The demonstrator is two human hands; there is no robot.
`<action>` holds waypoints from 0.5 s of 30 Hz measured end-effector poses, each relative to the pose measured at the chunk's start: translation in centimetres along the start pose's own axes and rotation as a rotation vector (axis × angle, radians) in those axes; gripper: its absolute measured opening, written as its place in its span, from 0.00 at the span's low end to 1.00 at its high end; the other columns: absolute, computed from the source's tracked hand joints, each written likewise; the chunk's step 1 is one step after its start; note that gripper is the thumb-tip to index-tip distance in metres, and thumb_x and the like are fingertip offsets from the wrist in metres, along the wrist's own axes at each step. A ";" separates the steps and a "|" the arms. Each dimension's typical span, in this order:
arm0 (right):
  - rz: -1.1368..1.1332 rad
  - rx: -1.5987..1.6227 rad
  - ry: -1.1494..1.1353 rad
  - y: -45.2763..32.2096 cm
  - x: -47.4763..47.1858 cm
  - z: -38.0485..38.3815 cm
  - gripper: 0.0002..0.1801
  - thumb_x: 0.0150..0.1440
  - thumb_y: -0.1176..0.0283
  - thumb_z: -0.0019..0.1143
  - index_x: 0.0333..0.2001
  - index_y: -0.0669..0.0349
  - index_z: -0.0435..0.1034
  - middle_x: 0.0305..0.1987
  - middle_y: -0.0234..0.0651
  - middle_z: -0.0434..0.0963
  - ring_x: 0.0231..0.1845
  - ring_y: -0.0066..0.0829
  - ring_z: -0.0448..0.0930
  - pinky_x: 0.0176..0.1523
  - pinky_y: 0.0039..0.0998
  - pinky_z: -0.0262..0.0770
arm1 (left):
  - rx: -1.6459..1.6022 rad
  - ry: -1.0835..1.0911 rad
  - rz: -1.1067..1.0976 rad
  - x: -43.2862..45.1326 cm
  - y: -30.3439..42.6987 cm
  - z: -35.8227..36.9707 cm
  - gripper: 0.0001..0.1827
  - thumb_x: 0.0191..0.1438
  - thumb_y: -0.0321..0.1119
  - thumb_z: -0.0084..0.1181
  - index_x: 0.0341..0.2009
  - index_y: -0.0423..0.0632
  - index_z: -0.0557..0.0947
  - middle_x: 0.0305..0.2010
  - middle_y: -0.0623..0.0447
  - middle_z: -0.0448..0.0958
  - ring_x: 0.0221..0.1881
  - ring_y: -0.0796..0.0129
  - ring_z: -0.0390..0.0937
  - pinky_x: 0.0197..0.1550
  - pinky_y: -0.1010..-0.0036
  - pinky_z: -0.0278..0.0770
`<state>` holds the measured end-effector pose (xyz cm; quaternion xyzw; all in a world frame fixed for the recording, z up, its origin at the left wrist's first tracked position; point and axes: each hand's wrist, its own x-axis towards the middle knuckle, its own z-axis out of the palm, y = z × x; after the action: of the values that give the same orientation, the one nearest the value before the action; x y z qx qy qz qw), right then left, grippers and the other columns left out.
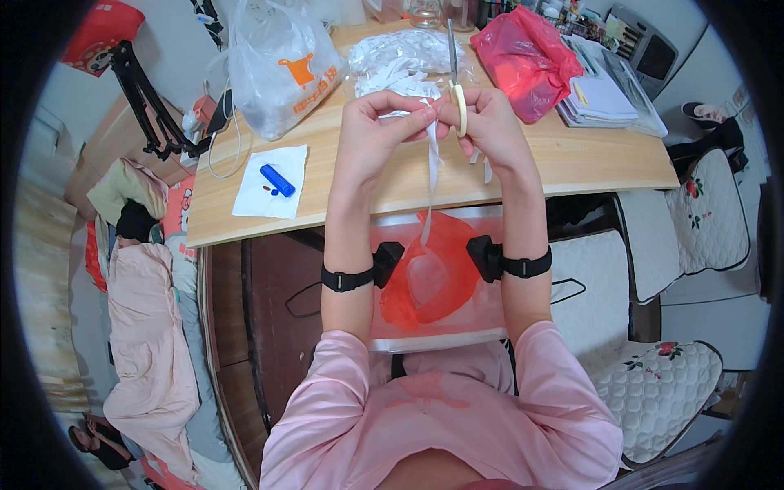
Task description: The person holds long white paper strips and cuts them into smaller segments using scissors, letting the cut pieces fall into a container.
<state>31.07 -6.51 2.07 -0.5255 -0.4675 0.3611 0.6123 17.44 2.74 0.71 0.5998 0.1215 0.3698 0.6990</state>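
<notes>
My left hand (376,119) pinches a narrow white strip (433,156) between thumb and fingertips above the table's near part. The strip hangs down past the table edge. My right hand (490,119) holds scissors (453,58) by their cream handle, blades pointing up and away from me. Its fingertips meet those of my left hand at the strip's top. Short white strip ends (487,170) hang below my right hand. Just beyond my hands, a heap of white strips (398,79) lies at a clear plastic bag (398,49). Below sits an open red plastic bag (450,306) in a shallow tray (441,344).
On the wooden table (588,162) stand a full white carrier bag (275,67), a pink plastic bag (527,61) and stacked papers (597,104). A blue object (277,180) rests on a white tissue (245,205). Padded chairs (661,398) are right; a person lies under a blanket (147,343) left.
</notes>
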 end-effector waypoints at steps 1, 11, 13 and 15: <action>0.008 0.003 0.003 0.0 -0.1 -0.1 0.10 0.50 0.69 0.55 0.28 0.66 0.75 0.18 0.31 0.75 0.14 0.12 0.67 0.15 0.12 0.58 | -0.001 -0.001 0.000 0.1 -0.1 0.0 0.07 0.45 0.24 0.61 0.31 0.38 0.79 0.33 0.48 0.78 0.30 0.72 0.76 0.34 0.79 0.78; 0.038 0.036 0.019 1.0 0.1 -0.2 0.09 0.50 0.70 0.57 0.31 0.67 0.73 0.18 0.31 0.74 0.10 0.11 0.65 0.13 0.11 0.56 | 0.027 0.049 -0.025 0.5 -1.3 -0.3 0.06 0.46 0.25 0.60 0.31 0.38 0.79 0.30 0.50 0.78 0.28 0.74 0.76 0.32 0.82 0.77; 0.035 0.034 0.014 0.8 0.0 0.0 0.09 0.50 0.70 0.56 0.30 0.66 0.74 0.19 0.31 0.75 0.13 0.12 0.67 0.14 0.12 0.58 | 0.026 0.060 -0.036 0.4 -1.4 -0.6 0.06 0.46 0.25 0.60 0.31 0.38 0.79 0.31 0.50 0.78 0.29 0.74 0.76 0.33 0.82 0.77; 0.032 0.030 0.008 0.5 -0.2 0.1 0.10 0.50 0.69 0.56 0.29 0.66 0.74 0.20 0.32 0.75 0.16 0.13 0.70 0.16 0.13 0.60 | 0.016 0.053 -0.004 0.4 -1.3 -0.5 0.09 0.46 0.24 0.59 0.35 0.38 0.78 0.31 0.50 0.78 0.30 0.74 0.76 0.33 0.81 0.77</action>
<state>30.94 -6.60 1.49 -0.5251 -0.4510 0.3757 0.6162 17.89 3.36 -0.57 0.5952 0.1441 0.3834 0.6914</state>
